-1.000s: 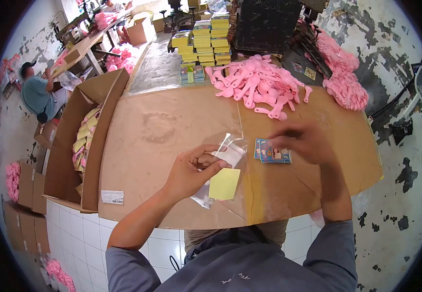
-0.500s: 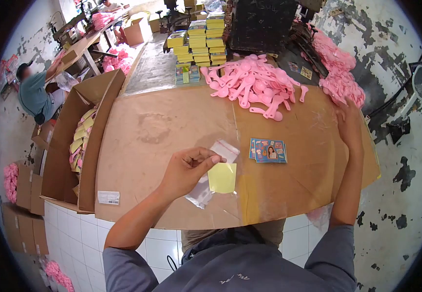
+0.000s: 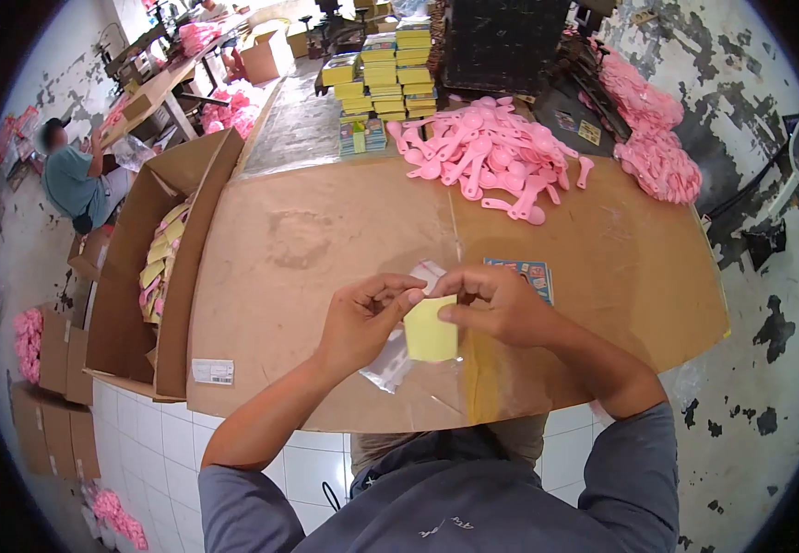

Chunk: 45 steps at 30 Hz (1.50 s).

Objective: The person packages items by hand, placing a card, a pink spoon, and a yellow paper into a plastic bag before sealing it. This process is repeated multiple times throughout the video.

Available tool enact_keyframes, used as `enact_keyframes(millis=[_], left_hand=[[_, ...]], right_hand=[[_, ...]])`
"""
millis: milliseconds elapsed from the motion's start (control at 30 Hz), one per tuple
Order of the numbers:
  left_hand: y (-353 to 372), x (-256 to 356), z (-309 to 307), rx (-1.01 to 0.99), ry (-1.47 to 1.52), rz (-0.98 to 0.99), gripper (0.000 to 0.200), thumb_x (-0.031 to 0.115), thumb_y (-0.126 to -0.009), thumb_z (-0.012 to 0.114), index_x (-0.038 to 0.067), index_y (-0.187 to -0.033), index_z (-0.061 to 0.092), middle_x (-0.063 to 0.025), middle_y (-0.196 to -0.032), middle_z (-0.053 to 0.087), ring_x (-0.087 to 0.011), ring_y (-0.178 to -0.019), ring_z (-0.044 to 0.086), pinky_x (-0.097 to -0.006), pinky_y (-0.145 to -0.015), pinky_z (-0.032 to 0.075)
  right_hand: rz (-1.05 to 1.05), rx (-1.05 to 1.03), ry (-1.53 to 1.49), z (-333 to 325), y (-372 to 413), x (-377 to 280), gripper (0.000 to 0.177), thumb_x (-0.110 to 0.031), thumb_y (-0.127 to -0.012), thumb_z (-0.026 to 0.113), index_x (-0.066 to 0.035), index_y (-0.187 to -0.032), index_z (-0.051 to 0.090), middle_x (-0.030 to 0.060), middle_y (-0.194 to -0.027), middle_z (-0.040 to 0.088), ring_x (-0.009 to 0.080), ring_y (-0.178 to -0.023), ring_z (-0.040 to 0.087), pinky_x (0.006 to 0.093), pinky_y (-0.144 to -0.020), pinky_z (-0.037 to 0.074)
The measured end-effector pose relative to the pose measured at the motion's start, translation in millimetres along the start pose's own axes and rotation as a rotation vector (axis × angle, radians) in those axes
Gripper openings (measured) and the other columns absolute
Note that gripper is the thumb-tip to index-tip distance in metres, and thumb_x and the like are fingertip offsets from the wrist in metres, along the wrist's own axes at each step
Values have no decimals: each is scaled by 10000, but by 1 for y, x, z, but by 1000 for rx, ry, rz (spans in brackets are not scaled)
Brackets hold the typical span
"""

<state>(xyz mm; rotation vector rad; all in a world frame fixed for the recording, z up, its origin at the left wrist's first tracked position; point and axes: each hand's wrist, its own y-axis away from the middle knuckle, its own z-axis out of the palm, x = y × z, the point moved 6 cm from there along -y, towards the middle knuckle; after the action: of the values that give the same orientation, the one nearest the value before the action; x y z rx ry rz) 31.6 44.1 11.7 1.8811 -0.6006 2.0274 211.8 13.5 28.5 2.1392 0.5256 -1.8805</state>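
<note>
A yellow card [image 3: 432,334] hangs between your two hands, above the near half of the cardboard sheet [image 3: 279,313] that covers your worktable. Your left hand [image 3: 362,318] pinches at its upper left corner, thumb against fingers; your right hand [image 3: 501,304] has thumb and fingers closed on its upper right edge, the two sets of fingertips near each other. Clear plastic bags [image 3: 385,369] show below your left hand and behind the card (whether your left fingers grip a bag too, you cannot tell from this angle). Just beyond your right hand, and partly hidden by it, lie blue printed cards [image 3: 534,272]. Yellow tape [image 3: 482,392] runs down to the table's near edge, and a white barcode label [image 3: 213,371] lies at the near left corner. Farther off, pink spoon-shaped pieces [image 3: 491,157] sit in a loose heap, with stacks of yellow-edged cards [image 3: 381,78] behind them to the left. A long open carton [image 3: 201,249] on your left holds yellow-and-pink packets [image 3: 161,258]. Beyond it, a person in a teal shirt [image 3: 81,175] sits beside a wooden bench [image 3: 164,88].
</note>
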Motion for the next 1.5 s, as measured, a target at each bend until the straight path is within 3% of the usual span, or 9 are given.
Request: enact_keyframes(millis=[100,300,467,667,867,1000,1100,1400,1500], left_hand=[[0,4,1,11,72,-27,244,106,-999,688,-40,-1194,695,-112,-1053,758,-136,-970,705,-284,-839,580],[-1,-1,1,-3,24,-16,253,79,-1005,669,-40,-1228,690,-120,-1075,758,-137,-983,705,-299,-866,590],[-2,-2,-1,40,74,-59,238,67,-1010,657,-37,-1219,706,-110,-1088,761,-127,-978,702,-282,-853,582],[-1,-6,-6,-10,-131,46,229,96,-1025,643,11,-1220,728,-61,-1054,756,-83,-935,672,-246,-805,564],[-1,1,-3,-61,-92,101,226,95,-1031,623,0,-1203,734,-73,-1051,753,-98,-919,682,-253,-796,567],[-3,-5,-6,-71,180,-35,246,121,-1032,629,-24,-1206,723,-100,-1068,754,-120,-932,702,-275,-801,585],[-4,-10,-5,-54,162,-70,253,121,-1029,633,-29,-1217,714,-114,-1077,755,-129,-939,710,-287,-814,597],[-7,-14,-1,-49,11,-90,261,73,-1026,624,-4,-1267,691,-110,-1118,750,-144,-957,709,-295,-809,609],[-6,-15,-1,-52,-18,-66,264,75,-1033,614,-4,-1273,688,-104,-1130,747,-141,-962,706,-295,-814,609]], right_hand=[[139,11,-88,-9,-3,6,277,-94,-967,705,20,-1213,649,74,-1089,708,109,-972,663,286,-830,545],[60,172,-80,-18,-1,7,221,-88,-973,697,20,-1166,687,50,-1029,721,108,-945,673,270,-851,544],[84,167,-164,-25,1,21,184,-92,-974,701,15,-1123,717,48,-1013,725,98,-917,672,257,-825,536],[-27,198,-88,-30,2,18,151,-52,-961,679,3,-1087,743,41,-935,728,81,-841,664,252,-769,528],[-14,151,-53,-36,2,18,169,-61,-962,654,7,-1075,760,37,-910,721,93,-804,657,254,-734,517],[11,149,-145,-38,4,18,177,-77,-956,675,4,-1088,762,43,-927,726,91,-804,646,253,-717,508],[10,191,31,-37,4,17,180,-76,-944,703,21,-1087,755,50,-950,729,91,-839,653,251,-745,515],[5,198,-17,-39,3,20,124,-43,-948,699,11,-1053,737,63,-1012,723,104,-905,659,257,-808,522],[-111,217,208,-39,3,15,117,-12,-946,677,21,-1052,712,73,-983,699,123,-906,659,272,-810,527]])
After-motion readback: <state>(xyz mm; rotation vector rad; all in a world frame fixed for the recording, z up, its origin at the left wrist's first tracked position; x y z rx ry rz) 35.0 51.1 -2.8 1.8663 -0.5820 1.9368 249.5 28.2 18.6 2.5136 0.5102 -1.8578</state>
